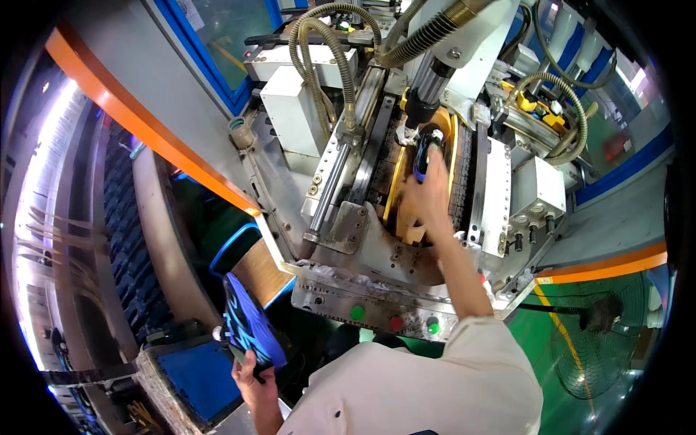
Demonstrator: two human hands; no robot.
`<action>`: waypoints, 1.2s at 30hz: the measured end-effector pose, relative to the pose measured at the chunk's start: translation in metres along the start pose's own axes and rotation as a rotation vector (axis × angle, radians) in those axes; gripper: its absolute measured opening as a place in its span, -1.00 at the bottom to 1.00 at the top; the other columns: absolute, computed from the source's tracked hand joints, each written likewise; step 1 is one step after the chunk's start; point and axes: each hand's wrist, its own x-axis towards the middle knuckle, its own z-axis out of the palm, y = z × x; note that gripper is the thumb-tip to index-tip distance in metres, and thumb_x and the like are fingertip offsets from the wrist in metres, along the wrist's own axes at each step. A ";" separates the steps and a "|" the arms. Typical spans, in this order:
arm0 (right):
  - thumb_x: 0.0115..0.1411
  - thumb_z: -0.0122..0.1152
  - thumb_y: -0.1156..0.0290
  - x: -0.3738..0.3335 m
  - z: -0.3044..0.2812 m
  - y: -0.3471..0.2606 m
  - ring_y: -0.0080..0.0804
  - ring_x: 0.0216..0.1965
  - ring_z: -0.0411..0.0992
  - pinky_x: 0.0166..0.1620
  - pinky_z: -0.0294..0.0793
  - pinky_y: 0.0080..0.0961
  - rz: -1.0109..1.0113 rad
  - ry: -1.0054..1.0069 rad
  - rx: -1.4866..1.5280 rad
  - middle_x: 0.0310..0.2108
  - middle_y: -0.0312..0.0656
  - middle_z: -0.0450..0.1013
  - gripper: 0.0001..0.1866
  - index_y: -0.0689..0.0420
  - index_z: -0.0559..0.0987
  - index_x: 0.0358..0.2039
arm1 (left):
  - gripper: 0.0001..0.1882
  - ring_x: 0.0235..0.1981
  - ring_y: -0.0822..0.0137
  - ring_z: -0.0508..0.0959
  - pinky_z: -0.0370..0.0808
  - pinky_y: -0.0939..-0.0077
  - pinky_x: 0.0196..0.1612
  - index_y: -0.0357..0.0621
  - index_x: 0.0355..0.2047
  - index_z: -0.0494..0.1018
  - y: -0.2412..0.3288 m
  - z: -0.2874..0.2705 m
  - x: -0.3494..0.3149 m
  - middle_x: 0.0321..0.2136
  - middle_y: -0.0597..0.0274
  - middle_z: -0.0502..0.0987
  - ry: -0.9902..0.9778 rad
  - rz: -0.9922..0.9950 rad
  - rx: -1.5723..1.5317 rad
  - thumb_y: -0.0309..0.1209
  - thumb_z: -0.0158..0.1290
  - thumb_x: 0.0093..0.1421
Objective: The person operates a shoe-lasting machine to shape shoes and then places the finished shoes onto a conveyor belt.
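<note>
Low on the left, my left hand (254,377) is closed around one end of a blue shoe upper (255,326) with lighter blue streaks. The upper is held tilted, beside the machine's front. My right hand (429,190) reaches into the middle of the machine (341,163), its fingers closed on a second shoe upper (420,161), black with a blue edge. That one sits between yellow pads (392,197), just below a dark vertical press cylinder (423,105). My hand hides part of it.
Front panel buttons include green (357,312) and red (396,324). A blue-topped stand (196,380) and a wooden-topped stool (259,270) are at left. Left of these runs a rack of dark blue pieces (134,217). Ribbed hoses (343,65) arch overhead; a caged fan (598,341) stands right.
</note>
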 end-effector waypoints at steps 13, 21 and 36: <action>-0.07 0.14 0.60 -0.252 0.031 -0.104 -0.21 -0.19 0.46 -0.25 0.53 -0.34 -0.172 -0.449 0.547 -0.18 -0.20 0.44 -0.59 0.06 0.50 -0.13 | -0.62 -0.49 0.40 0.53 0.39 0.64 -0.58 -0.21 -0.19 0.39 -0.019 -0.011 -0.011 -0.43 0.29 0.51 -0.040 -0.053 0.002 -0.40 0.23 0.00; -0.03 0.39 0.37 0.201 -0.118 -0.054 -0.36 -0.24 0.36 -0.21 0.41 -0.43 -0.248 0.655 0.609 -0.22 -0.13 0.39 -0.43 0.34 0.36 -0.05 | -0.62 -0.52 0.44 0.50 0.42 0.60 -0.51 -0.22 -0.19 0.41 -0.019 0.006 -0.015 -0.44 0.30 0.50 -0.081 -0.021 -0.026 -0.35 0.24 0.02; -0.04 0.30 0.01 0.244 -0.090 -0.057 -0.29 -0.54 0.38 -0.44 0.38 -0.30 0.096 0.197 0.134 -0.59 0.02 0.41 -0.43 0.39 0.49 -0.44 | -0.68 -0.38 0.38 0.51 0.46 0.48 -0.29 -0.21 -0.19 0.41 -0.039 -0.052 -0.060 -0.37 0.28 0.50 0.051 0.025 -0.171 -0.40 0.17 0.06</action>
